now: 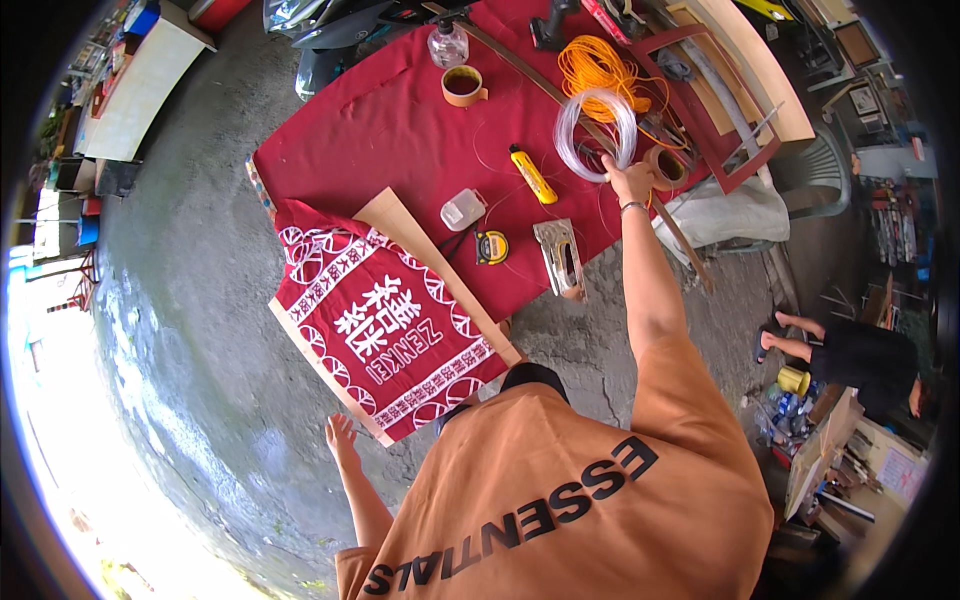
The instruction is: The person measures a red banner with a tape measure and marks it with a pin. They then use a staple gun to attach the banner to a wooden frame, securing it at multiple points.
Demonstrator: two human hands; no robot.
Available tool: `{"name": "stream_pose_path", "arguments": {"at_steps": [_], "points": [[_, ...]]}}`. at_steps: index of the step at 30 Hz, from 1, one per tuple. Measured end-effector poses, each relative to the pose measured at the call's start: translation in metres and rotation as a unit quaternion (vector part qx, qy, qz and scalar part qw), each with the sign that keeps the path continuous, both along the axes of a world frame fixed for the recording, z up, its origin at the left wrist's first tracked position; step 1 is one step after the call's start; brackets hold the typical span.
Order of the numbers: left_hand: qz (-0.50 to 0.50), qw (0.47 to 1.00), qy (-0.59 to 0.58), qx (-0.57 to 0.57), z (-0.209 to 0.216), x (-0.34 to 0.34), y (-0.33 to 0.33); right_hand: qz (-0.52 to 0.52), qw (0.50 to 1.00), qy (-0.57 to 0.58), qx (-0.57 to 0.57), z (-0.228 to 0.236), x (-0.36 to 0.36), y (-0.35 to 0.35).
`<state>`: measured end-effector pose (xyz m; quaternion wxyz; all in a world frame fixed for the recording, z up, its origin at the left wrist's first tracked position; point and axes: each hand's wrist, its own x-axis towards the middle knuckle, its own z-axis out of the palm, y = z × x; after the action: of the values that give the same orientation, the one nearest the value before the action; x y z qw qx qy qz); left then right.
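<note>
My right hand [628, 182] reaches out over the red-covered table, its fingers closed on the lower edge of a coil of clear plastic line [563, 140]. Right beside that hand lies a roll of brown tape [665, 168]. Down at my left side, my left hand [341, 432] hangs in the air with its fingers apart, holding nothing. Nearest to it is a red and white printed cloth [400, 340], spread over a wooden board [383, 212] at the table's near left corner.
On the red cloth [370, 140] lie a yellow utility knife [532, 174], a tape measure [491, 247], a small clear box [462, 209], a staple gun [560, 260], another tape roll [463, 87] and orange cord [600, 70]. A long wooden strip [520, 65] crosses the right side. Another person [865, 350] is at the right.
</note>
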<state>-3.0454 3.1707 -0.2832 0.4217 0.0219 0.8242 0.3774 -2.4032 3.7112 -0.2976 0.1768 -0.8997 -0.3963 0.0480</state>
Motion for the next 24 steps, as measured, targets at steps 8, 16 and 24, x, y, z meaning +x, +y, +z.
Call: {"name": "stream_pose_path", "arguments": {"at_steps": [8,16,24], "points": [[0.027,0.999,-0.011,-0.022,0.010,0.034,-0.032,0.136,0.973,0.061,0.176,0.059,0.008,0.019],[0.058,0.998,-0.009,-0.010,0.001,0.049,-0.015,0.183,0.900,0.207,0.338,0.251,0.075,0.065],[0.038,0.998,0.041,-0.017,0.010,0.039,0.003,0.202,0.877,0.078,0.428,0.306,0.157,0.163]]}}
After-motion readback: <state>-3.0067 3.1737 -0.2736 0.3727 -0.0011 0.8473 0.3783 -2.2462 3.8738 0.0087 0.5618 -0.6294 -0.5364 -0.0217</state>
